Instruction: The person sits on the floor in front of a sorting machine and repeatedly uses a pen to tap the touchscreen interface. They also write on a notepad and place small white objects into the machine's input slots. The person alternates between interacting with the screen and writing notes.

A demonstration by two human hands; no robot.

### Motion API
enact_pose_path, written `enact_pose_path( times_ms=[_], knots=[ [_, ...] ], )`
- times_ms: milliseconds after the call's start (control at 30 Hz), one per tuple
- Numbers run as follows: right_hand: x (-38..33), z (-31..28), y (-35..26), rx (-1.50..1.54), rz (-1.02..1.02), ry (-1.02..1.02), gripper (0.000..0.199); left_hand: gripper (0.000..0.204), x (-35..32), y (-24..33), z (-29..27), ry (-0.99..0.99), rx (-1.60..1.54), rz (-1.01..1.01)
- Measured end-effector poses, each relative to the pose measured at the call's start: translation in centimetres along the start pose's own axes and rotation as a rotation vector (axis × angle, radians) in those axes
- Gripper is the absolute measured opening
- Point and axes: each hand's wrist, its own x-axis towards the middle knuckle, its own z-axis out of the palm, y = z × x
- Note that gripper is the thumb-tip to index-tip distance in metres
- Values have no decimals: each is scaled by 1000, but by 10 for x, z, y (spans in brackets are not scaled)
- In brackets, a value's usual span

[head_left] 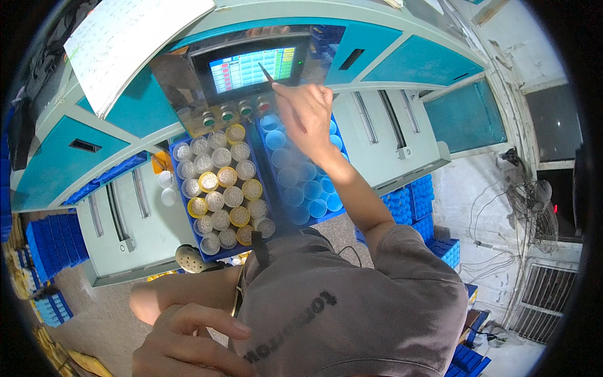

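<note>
My right hand is raised in front of a machine's touch screen. Its fingers are pinched on a dark, thin pointed tool, whose tip lies over the lit display; whether the tip touches the glass I cannot tell. My left hand hangs low near my lap, its fingers loosely bent and apart, with nothing seen in it. Below the screen is a blue crate packed with round cups of small pale pieces, some with yellow rims. Beside it, partly behind my right forearm, a second blue crate holds translucent bluish cups.
Several round push buttons sit under the screen. Pale machine beds with rails extend to both sides. An open notebook lies at upper left. Stacked blue trays stand at left, more at right, near a fan.
</note>
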Motion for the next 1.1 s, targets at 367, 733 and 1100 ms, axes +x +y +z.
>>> enact_pose_path(
  times_ms=[367, 733, 1100],
  knots=[
    [-14, -8, 2, -35, 49, -96, 18, 52, 19, -33, 0, -213, -262, 173],
    [0, -7, -17, 40, 24, 1, 28, 69, 25, -40, -7, -429, -355, 236],
    [-1, -8, -19, 77, 16, -66, 29, 81, 11, -48, -7, -433, -490, 213]
  ],
)
